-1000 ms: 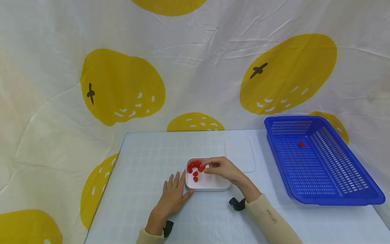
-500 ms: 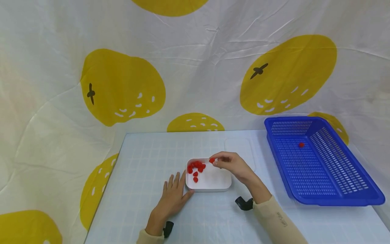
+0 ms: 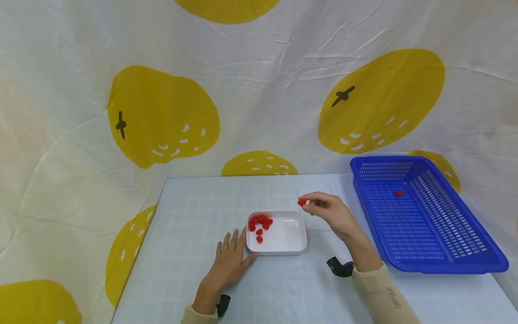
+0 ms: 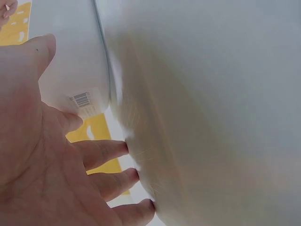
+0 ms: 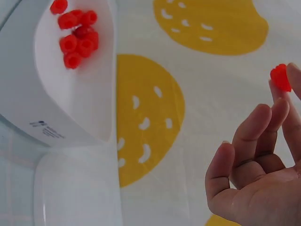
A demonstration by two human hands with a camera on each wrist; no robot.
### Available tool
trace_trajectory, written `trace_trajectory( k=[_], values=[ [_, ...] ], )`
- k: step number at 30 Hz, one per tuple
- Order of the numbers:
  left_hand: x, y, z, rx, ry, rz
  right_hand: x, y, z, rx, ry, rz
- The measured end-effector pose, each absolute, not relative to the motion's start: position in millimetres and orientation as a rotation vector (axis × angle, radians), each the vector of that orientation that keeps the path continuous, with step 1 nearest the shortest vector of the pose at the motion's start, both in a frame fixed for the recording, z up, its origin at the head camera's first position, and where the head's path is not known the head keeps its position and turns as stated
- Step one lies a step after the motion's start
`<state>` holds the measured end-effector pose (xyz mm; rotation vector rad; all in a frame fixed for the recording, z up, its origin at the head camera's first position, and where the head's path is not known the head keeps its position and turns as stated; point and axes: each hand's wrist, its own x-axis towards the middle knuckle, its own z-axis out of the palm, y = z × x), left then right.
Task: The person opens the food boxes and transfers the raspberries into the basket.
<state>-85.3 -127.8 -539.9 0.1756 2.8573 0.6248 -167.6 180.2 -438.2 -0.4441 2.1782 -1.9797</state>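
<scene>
Your left hand (image 3: 229, 265) lies flat with fingers spread, and its thumb and index finger touch the left side of the white box (image 3: 283, 243). Your right hand (image 3: 333, 213) pinches one red berry (image 3: 301, 202) between thumb and index finger, the other fingers loosely bent, above the clear lid (image 3: 314, 226). In the box, more berries (image 3: 261, 220) are gathered toward the left. To the right stands the blue basket (image 3: 465, 268), with a single berry (image 3: 399, 193) on its floor; its left wall stands between this one and your right hand. Behind the table (image 3: 194, 202) hangs a yellow-patterned cloth (image 3: 267, 103).

r sleeve txt (image 3: 394, 298) illegible, tray print (image 5: 46, 129) blurred, l sleeve (image 3: 199, 315) cut off
</scene>
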Motion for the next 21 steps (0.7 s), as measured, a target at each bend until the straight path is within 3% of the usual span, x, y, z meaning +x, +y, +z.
trace_trajectory(
  k=[12, 21],
  values=[
    [-85.2, -127.4, -540.2, 0.165, 2.849, 0.615, -165.7, 233.0, -404.3, -0.469, 2.290, -2.116],
    [-84.7, -128.4, -541.1, 0.176, 2.861, 0.608, -174.8, 284.5, -385.9, -0.335, 2.351, -2.153]
  ],
)
